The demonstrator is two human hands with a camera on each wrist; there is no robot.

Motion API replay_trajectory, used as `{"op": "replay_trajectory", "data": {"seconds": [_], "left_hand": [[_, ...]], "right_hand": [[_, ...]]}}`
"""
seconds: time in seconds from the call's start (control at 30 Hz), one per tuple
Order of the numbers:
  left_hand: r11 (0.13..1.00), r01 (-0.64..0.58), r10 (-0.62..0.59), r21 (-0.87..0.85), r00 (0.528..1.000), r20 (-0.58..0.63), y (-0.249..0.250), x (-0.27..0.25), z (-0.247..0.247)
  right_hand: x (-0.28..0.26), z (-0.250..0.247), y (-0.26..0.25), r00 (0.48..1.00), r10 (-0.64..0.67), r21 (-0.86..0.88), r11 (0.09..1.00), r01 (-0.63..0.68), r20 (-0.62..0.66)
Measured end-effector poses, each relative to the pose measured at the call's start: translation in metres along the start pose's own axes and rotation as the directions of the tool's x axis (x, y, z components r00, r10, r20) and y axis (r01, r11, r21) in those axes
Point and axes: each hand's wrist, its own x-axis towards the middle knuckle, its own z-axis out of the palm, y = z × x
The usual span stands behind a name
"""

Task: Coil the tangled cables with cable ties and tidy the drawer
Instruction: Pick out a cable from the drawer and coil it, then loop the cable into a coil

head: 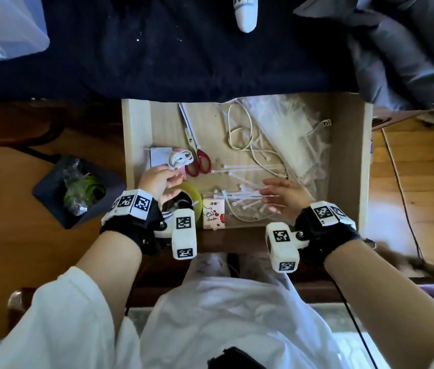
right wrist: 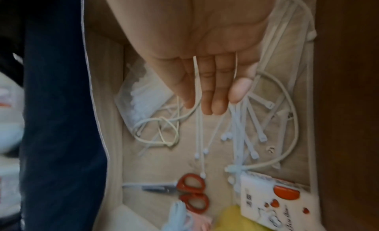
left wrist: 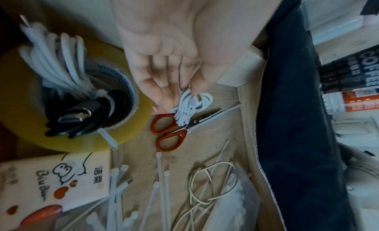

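Left hand (head: 157, 179) pinches coiled white cable (head: 181, 159), lengthwise left-right | right hand (head: 285, 198) spread over cable ties (head: 240, 197)

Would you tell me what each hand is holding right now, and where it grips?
The left hand pinches the coiled white cable at one end of its bundle. The right hand holds nothing, hovering open over loose cable ties.

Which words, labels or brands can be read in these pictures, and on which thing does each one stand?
"COFFEE": dark package outside the drawer.
"Biu Biu": small illustrated box; its other characters are too blurred to read.
"mi": tag on a white cable.
Tape roll inner print: blurred.
Wrist markers: patterns only.
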Motion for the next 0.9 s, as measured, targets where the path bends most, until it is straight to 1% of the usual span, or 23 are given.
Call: {"op": "replay_trajectory", "data": {"seconds": [0.13, 0.2, 0.23, 0.43, 0.57, 0.67, 0.73, 0.77, 0.83, 0.9], "left_hand": [[0.999, -0.036, 0.036, 0.040, 0.999, -0.005, -0.011, -0.004, -0.003], [0.997, -0.059, 0.059, 0.055, 0.998, -0.009, -0.016, -0.009, -0.003], [0.995, -0.068, 0.068, 0.074, 0.998, 0.008, -0.018, -0.011, -0.001], [0.984, -0.058, 0.038, 0.169, 0.992, 0.120, -0.034, -0.017, 0.027], [0.973, -0.063, 0.016, 0.223, 0.978, 0.206, -0.037, -0.006, 0.060], [0.952, -0.108, 0.039, 0.287, 0.971, 0.234, -0.032, 0.007, 0.093], [0.930, -0.144, 0.070, 0.338, 0.972, 0.223, -0.029, 0.019, 0.112], [0.906, -0.186, 0.106, 0.379, 0.969, 0.222, -0.027, 0.027, 0.118], [0.836, -0.285, 0.179, 0.469, 0.949, 0.258, -0.022, 0.042, 0.129], [0.784, -0.341, 0.199, 0.518, 0.930, 0.310, -0.015, 0.051, 0.140]], "right_hand": [[-0.002, -0.028, -0.002, 0.998, -0.028, 0.191, 0.981, 0.040, -0.064], [-0.005, -0.040, 0.000, 0.996, -0.040, 0.231, 0.971, 0.058, -0.080], [-0.007, -0.045, 0.002, 0.995, -0.045, 0.230, 0.971, 0.064, -0.087], [-0.012, -0.067, 0.012, 0.992, -0.068, 0.171, 0.982, 0.085, -0.102], [-0.008, -0.069, 0.014, 0.994, -0.059, 0.151, 0.986, 0.072, -0.088], [0.003, -0.061, 0.009, 0.994, -0.034, 0.120, 0.992, 0.047, -0.108], [0.013, -0.053, 0.004, 0.992, -0.018, 0.064, 0.998, 0.026, -0.123], [0.019, -0.050, 0.001, 0.992, -0.015, 0.026, 0.999, 0.019, -0.126], [0.030, -0.044, -0.002, 0.992, -0.017, -0.028, 1.000, 0.013, -0.126], [0.038, -0.041, -0.004, 0.992, -0.019, -0.041, 0.999, 0.013, -0.127]]}}
